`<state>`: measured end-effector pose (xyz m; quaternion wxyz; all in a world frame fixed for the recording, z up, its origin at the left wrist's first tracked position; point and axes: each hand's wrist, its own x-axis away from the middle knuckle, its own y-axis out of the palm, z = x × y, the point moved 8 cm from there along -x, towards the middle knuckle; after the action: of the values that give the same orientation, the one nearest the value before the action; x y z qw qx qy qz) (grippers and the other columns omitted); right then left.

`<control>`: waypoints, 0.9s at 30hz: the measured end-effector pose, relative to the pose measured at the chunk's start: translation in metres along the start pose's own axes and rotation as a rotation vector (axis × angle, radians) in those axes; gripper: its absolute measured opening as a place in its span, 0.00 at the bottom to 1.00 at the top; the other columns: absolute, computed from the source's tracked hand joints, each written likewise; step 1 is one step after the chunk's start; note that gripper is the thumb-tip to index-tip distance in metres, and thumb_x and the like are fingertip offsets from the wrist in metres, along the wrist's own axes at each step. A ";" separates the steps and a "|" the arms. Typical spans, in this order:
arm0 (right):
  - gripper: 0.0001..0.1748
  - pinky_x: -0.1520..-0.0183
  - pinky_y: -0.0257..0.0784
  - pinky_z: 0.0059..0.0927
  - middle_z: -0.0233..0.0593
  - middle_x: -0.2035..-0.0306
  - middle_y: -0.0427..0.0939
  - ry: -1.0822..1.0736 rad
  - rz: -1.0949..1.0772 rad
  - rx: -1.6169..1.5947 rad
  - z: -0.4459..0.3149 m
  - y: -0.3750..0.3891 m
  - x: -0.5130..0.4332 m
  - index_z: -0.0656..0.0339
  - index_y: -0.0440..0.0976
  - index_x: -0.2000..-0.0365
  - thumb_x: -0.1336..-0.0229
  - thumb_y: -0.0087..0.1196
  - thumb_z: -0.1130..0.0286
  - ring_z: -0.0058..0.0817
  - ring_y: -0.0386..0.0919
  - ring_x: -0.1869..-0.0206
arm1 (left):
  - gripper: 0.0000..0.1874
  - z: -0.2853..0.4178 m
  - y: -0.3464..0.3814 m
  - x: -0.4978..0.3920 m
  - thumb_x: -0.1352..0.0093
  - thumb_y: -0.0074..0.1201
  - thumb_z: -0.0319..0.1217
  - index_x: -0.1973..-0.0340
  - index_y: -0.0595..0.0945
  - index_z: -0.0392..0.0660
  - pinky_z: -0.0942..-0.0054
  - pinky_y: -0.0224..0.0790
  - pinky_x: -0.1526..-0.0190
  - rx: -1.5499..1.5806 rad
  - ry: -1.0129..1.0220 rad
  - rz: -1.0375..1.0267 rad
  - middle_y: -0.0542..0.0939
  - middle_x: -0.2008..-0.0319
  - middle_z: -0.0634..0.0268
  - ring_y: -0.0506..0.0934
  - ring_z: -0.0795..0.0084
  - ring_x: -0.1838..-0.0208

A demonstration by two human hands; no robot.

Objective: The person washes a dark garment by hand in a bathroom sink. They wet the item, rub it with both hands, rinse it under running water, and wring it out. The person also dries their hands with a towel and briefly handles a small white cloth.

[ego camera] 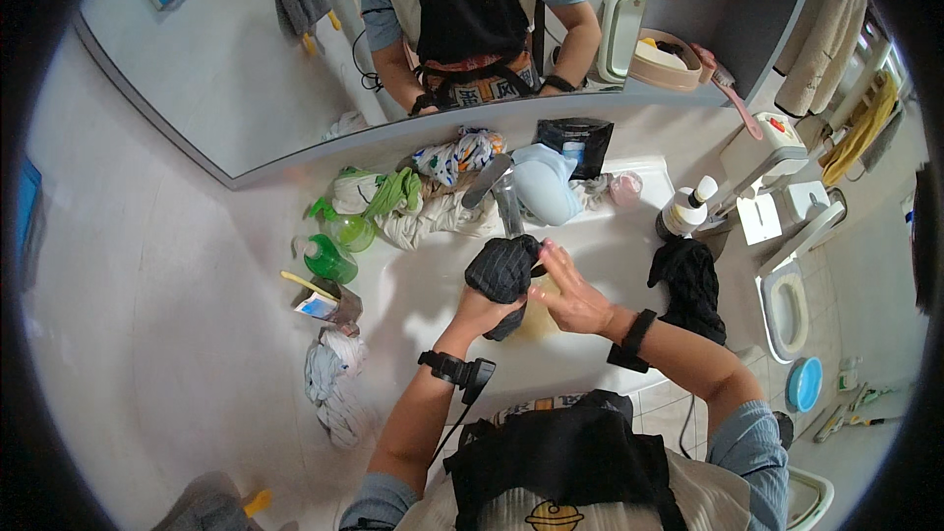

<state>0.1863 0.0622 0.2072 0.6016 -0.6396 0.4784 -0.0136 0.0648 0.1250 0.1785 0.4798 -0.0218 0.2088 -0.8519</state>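
Under the metal faucet (507,199) of the white sink (420,273), my left hand (483,310) grips a dark, ribbed, wet-looking cloth (501,269), perhaps a sock. Part of the cloth bunches above the fingers, and another part hangs below them. My right hand (571,295) is beside it with the fingers extended. Its fingertips are at the cloth's right edge; whether they touch it is hard to tell. A yellowish patch (542,313) shows in the basin below both hands.
Behind the faucet lie bundled cloths (442,214), a light-blue molded item (546,184) and a black pouch (575,147). Green bottles (332,258) and a cup (343,302) line the left rim. A pump bottle (682,214) and black cloth (686,284) occupy the right. A mirror (221,88) overhangs the back.
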 end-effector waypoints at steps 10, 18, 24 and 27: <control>0.27 0.37 0.58 0.53 0.28 0.38 0.63 -0.661 -0.130 0.307 -0.024 0.000 -0.044 0.36 0.64 0.44 0.48 0.50 0.58 0.40 0.64 0.39 | 0.32 -0.025 0.034 0.029 0.44 0.67 0.37 0.47 0.73 0.40 0.67 0.68 0.49 0.292 -0.392 -0.294 0.74 0.49 0.58 0.73 0.68 0.49; 0.18 0.81 0.71 0.27 0.37 0.64 0.71 -0.483 -0.297 0.408 -0.020 0.024 -0.043 0.52 0.68 0.57 0.51 0.50 0.65 0.30 0.77 0.73 | 0.33 -0.040 0.043 0.026 0.48 0.68 0.44 0.51 0.75 0.40 0.64 0.70 0.52 -0.094 -0.469 -0.324 0.78 0.56 0.53 0.76 0.59 0.53; 0.13 0.77 0.74 0.35 0.40 0.74 0.74 -0.022 -0.521 0.313 0.008 0.066 -0.029 0.56 0.71 0.63 0.51 0.53 0.68 0.36 0.79 0.73 | 0.21 -0.060 0.047 0.020 0.47 0.62 0.35 0.60 0.77 0.41 0.60 0.71 0.56 -0.184 -0.378 -0.128 0.81 0.63 0.50 0.78 0.49 0.57; 0.15 0.70 0.76 0.39 0.43 0.72 0.77 0.211 -0.658 0.214 0.024 0.077 -0.022 0.57 0.72 0.63 0.55 0.57 0.69 0.40 0.80 0.69 | 0.19 -0.072 0.054 0.017 0.46 0.60 0.34 0.62 0.77 0.39 0.59 0.71 0.56 -0.299 -0.421 -0.208 0.80 0.63 0.48 0.78 0.45 0.57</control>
<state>0.1428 0.1089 0.1527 0.5759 -0.6877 0.3022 -0.3226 0.0820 0.1109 0.0900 0.4138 -0.2902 0.2249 -0.8331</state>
